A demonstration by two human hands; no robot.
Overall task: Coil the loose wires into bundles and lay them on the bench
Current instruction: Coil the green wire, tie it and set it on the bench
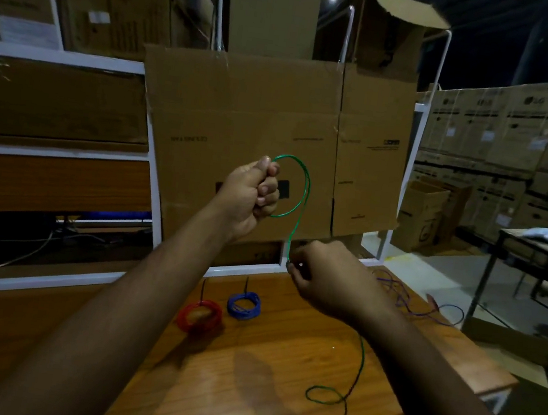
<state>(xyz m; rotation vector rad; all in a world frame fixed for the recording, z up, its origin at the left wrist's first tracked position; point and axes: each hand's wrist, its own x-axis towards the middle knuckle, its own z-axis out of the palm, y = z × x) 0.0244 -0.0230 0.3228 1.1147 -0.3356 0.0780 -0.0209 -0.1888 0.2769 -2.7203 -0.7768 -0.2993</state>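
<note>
Left hand (249,197) raised, fist clamped on green wire (304,190) loop; right hand (322,278) pinching same wire lower, above table (281,363) back edge. Red coil (200,315), blue coil (244,304) near back edge.

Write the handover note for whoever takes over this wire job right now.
Left hand: raised, grips the first loops of the green wire.
Right hand: lower, pinches the same wire; its slack trails over the bench and off the front edge.
Done: red bundle and blue bundle lie coiled on the bench.
Left: finish coiling green, lay it down, then coil the loose purple wire at the right.
</note>
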